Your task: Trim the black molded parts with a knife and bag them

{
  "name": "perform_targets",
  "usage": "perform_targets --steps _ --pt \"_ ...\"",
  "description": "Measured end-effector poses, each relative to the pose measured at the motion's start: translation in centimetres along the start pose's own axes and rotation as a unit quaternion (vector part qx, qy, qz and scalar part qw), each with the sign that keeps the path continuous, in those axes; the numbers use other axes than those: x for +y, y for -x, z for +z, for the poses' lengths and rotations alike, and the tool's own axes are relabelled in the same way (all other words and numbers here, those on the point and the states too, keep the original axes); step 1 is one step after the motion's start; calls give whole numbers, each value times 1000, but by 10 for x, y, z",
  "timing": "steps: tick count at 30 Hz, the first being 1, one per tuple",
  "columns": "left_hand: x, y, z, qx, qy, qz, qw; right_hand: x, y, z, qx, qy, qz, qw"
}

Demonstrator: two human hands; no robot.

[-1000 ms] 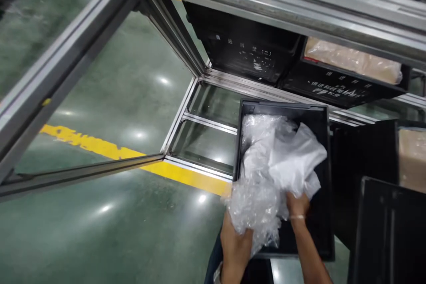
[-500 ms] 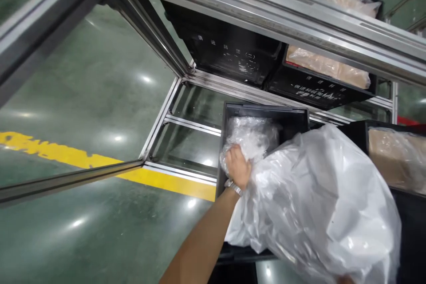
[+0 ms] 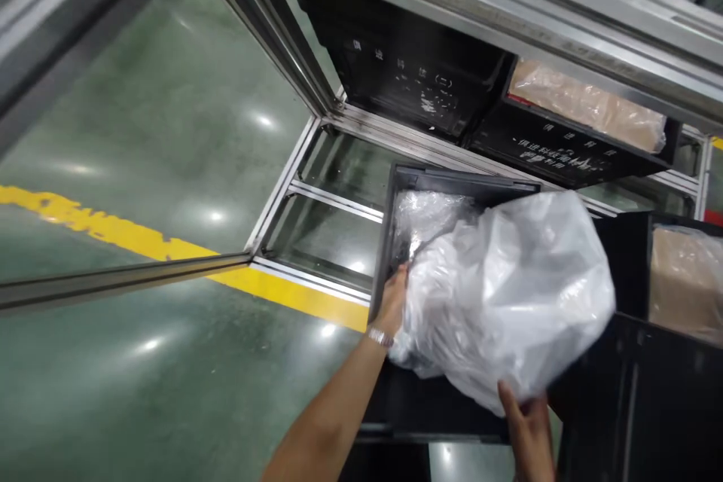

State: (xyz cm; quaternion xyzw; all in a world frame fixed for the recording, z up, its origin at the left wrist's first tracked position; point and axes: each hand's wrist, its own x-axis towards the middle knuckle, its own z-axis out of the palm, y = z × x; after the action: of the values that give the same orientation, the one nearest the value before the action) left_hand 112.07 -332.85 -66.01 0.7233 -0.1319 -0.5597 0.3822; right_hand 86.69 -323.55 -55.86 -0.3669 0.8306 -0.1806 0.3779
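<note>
A large, crumpled white plastic bag (image 3: 525, 279) lies across a black bin (image 3: 389, 218), covering much of its opening. Clear plastic wrapping (image 3: 429, 212) shows inside the bin at its far left. My left hand (image 3: 394, 301), with a metal-banded watch at the wrist, is closed on the bag's left edge; its fingertips are partly hidden. At the bag's near edge, my right hand (image 3: 528, 425) grips the plastic with the thumb on top and the other fingers mostly hidden underneath.
An aluminium-profile rack (image 3: 480, 7) crosses above and to the left. Behind stand black crates (image 3: 395, 68), one holding a plastic-covered tan load (image 3: 587, 102). At right is another tan load (image 3: 683, 279) in a black crate. A yellow line (image 3: 305, 301) marks the green floor.
The bag has shifted left and its spread has shrunk. My left hand has moved down off the clear wrapping to the bag's edge. My right hand has come into clear view beneath the bag.
</note>
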Motion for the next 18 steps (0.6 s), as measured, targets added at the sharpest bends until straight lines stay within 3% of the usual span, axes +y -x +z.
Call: perform_targets --steps 3,6,9,12,15,18 --pt "20 51 0 -75 -39 78 993 -33 -1 31 -77 -88 -22 993" --pt "27 90 10 -118 -77 122 983 -58 6 42 -84 -124 -38 988" --pt "31 97 17 -73 -112 123 983 -65 22 38 -97 -140 -50 984" --pt "36 91 11 -30 -141 112 983 -63 35 27 -84 -135 -64 985" --pt "38 99 -9 -7 -147 100 984 -59 37 12 -18 -105 -77 991" --pt "31 124 -40 27 -130 73 989 -55 33 -2 42 -75 -82 993"
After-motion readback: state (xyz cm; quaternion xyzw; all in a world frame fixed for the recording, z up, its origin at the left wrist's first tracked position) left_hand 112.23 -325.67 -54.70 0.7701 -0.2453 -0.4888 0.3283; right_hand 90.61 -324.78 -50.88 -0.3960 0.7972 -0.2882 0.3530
